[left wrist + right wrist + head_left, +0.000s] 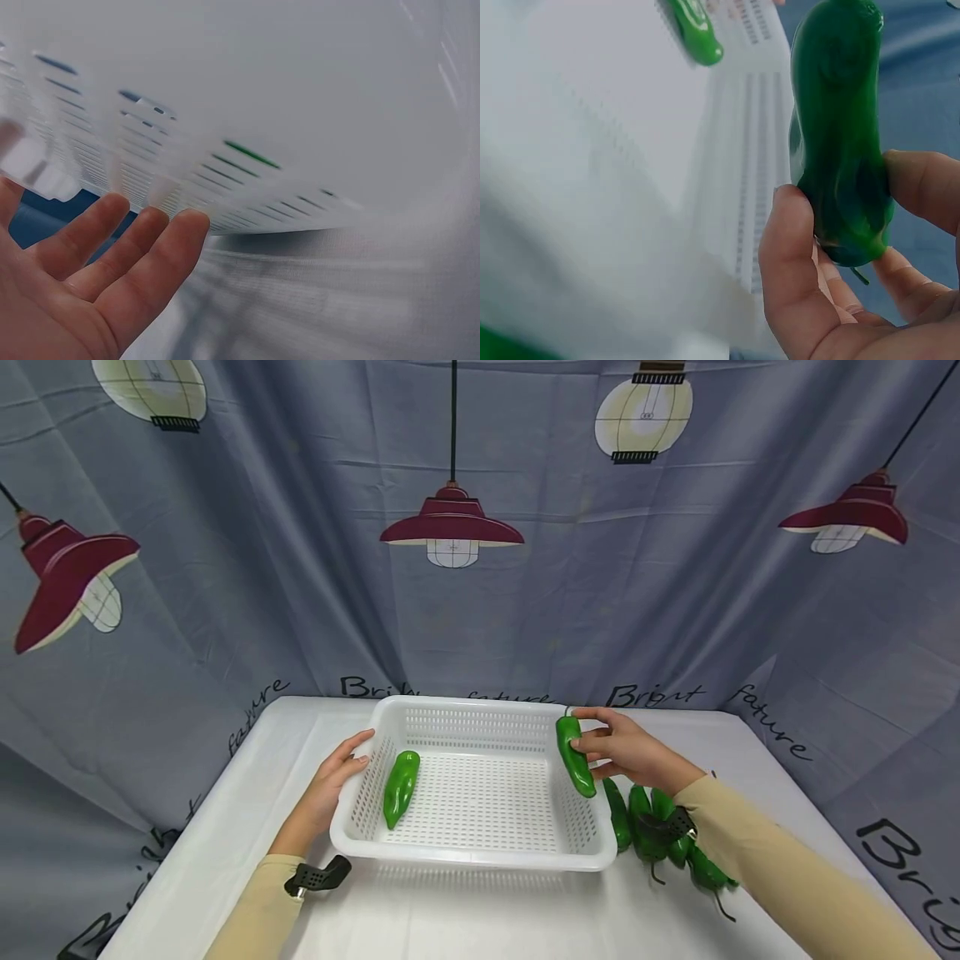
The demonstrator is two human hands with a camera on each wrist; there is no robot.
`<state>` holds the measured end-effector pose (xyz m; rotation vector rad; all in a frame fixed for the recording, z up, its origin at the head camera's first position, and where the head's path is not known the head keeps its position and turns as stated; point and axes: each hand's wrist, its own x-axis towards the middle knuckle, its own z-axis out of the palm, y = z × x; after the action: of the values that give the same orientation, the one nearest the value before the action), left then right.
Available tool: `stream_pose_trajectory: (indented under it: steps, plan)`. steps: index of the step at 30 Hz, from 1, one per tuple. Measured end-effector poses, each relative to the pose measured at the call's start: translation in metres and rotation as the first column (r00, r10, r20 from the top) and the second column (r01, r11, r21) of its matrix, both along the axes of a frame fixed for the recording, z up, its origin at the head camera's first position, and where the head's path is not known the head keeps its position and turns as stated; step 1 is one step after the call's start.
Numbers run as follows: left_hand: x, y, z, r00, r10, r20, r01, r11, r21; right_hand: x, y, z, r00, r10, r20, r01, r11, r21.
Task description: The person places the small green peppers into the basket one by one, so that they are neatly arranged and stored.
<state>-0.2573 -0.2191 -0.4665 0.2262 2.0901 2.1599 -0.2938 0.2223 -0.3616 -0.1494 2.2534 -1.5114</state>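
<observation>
My right hand (pixel 630 747) pinches a green pepper (pixel 574 758) between thumb and fingertips, above the right rim of a white perforated plastic basket (pixel 480 860). In the right wrist view the held pepper (pixel 840 135) points away from the palm, its stem end near the fingers. A second green pepper (pixel 401 789) lies inside the basket, towards the left wall. At the basket's left side is my left hand (pixel 333 785), fingertips right at the outer wall and rim. The left wrist view shows those fingers (pixel 161 262) nearly straight against the slotted side.
Several more green peppers (pixel 645 835) lie on the white table (pixel 465 918) right of the basket, partly hidden by my right wrist and sleeve. A blue-grey curtain (pixel 480 627) printed with lamps and lettering hangs behind and around the table.
</observation>
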Motion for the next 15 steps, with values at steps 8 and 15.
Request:
stream_pose_trajectory:
  steps: [8,15]
  plan:
    - [0.002,0.0,0.002,1.0,0.007,-0.004,-0.007,1.0,0.009,-0.008,-0.041,-0.01,0.998,0.049,0.038,-0.049,0.999,-0.021]
    - [0.001,0.002,0.002,1.0,0.01,0.007,-0.01,1.0,0.022,-0.01,-0.075,-0.018,0.996,0.075,0.047,-0.074,0.997,-0.013]
